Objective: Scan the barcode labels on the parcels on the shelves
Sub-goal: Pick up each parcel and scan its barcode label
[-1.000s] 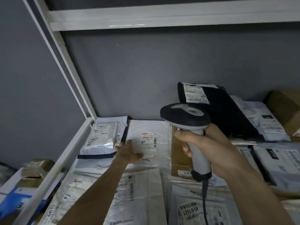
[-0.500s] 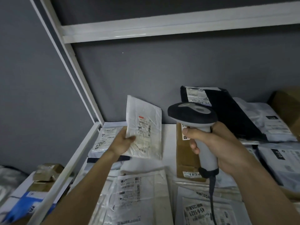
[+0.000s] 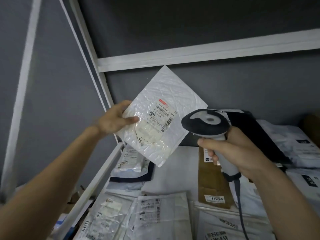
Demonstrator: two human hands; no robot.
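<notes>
Against a grey wall (image 3: 242, 90), the left hand (image 3: 115, 119) pinches a crinkly white bubble mailer (image 3: 161, 116), while beside it the right hand (image 3: 232, 149) grips a smooth grey scanner (image 3: 206, 123).

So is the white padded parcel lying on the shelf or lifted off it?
Lifted. The left hand pinches the white padded parcel by its edge, tilted, label facing the camera, beside the scanner in the right hand.

The raised mailer (image 3: 161, 118) is white, crinkled plastic with a soft sheen, its paper label (image 3: 165, 115) matt under glossy clear film. The scanner (image 3: 207, 125) has a matt dark head and smooth pale plastic handle. The shelf frame (image 3: 190, 56) looks like white painted metal, slightly glossy. A brown box (image 3: 210, 181) appears to be matt cardboard. The wall (image 3: 225, 87) is matt grey.
</notes>
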